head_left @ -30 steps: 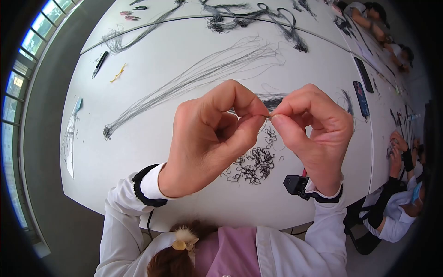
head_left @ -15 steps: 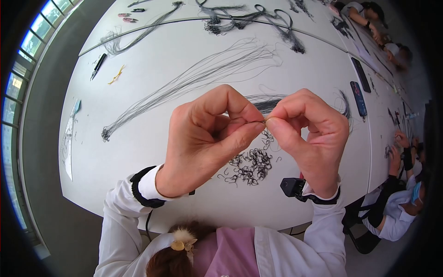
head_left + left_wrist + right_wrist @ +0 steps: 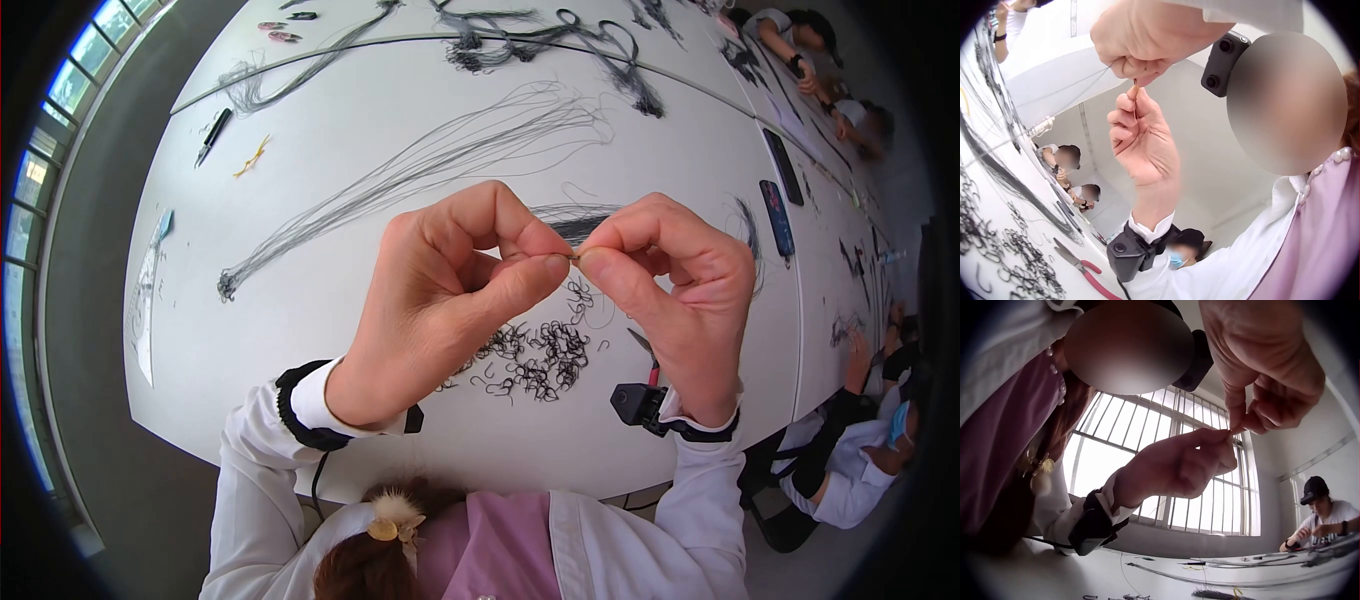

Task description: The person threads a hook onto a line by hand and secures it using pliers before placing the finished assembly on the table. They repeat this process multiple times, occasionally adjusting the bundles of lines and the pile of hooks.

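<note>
Above the table my left hand (image 3: pixel 440 300) and right hand (image 3: pixel 680 290) meet at the fingertips, thumb and forefinger pinched on each. Between them shows a small dark fish hook (image 3: pixel 574 258), mostly hidden by the left fingers that pinch it. In the left wrist view a fine fishing line (image 3: pixel 1094 76) runs from the left fingers down toward the table. A thin strand (image 3: pixel 1135 112) lies along the right fingers, which pinch at the same spot. Under the hands lies a pile of loose black fish hooks (image 3: pixel 550 360).
Behind the hands lies a dark bundle of lines (image 3: pixel 575 225). A long fan of grey lines (image 3: pixel 400 185) crosses the table. Red-handled cutters (image 3: pixel 1071 255) lie beside the hooks. Left are a black pen-like tool (image 3: pixel 213 138) and a ruler (image 3: pixel 146 310); a phone (image 3: pixel 776 218) lies right.
Both hands have come slightly lower, still meeting at the fingertips. The left thumb has shifted at the pinch, and more of the cutters shows beside the right wrist.
</note>
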`<state>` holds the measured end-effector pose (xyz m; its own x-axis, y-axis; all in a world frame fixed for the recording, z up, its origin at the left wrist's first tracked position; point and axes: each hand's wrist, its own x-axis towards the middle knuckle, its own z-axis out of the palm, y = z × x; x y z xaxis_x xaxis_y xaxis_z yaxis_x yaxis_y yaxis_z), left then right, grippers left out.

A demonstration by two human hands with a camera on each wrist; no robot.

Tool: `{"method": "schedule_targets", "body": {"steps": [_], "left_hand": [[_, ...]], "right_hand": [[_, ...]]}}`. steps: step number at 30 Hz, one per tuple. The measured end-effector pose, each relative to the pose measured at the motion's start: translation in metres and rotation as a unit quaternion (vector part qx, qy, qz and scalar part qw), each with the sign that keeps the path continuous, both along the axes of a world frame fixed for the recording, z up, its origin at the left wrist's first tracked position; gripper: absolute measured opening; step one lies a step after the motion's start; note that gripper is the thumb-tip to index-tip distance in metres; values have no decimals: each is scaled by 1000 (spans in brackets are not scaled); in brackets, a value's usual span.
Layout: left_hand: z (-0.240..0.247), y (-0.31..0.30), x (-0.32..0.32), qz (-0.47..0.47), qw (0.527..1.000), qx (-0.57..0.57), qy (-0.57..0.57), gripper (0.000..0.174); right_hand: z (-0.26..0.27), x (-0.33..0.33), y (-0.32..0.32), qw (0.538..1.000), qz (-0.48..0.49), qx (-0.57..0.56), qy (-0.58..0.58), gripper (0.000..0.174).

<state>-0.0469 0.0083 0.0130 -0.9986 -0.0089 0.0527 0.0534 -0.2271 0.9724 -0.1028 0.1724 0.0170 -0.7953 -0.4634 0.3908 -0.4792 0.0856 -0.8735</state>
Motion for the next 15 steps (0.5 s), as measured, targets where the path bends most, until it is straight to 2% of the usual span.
{"method": "schedule_targets", "body": {"steps": [2,4,6,13,15], "left_hand": [[1,-1,0,-11,999,20,-30,9],[0,-3,0,-20,997,41,-61,8],[0,-5,0,-54,986,120,-105,8],[-1,-4,3,-50,980,159,-113,8],[-1,-2,4,-28,988,117,-98,8]], "right_hand": [[-1,0,-1,1000,1,6,14,5],[-1,-1,-3,996,-15,34,85,6],[0,0,-4,992,-23,52,116,7],[-1,4,-7,977,-57,79,188,10],[-1,6,-8,977,-58,76,190,10]]}}
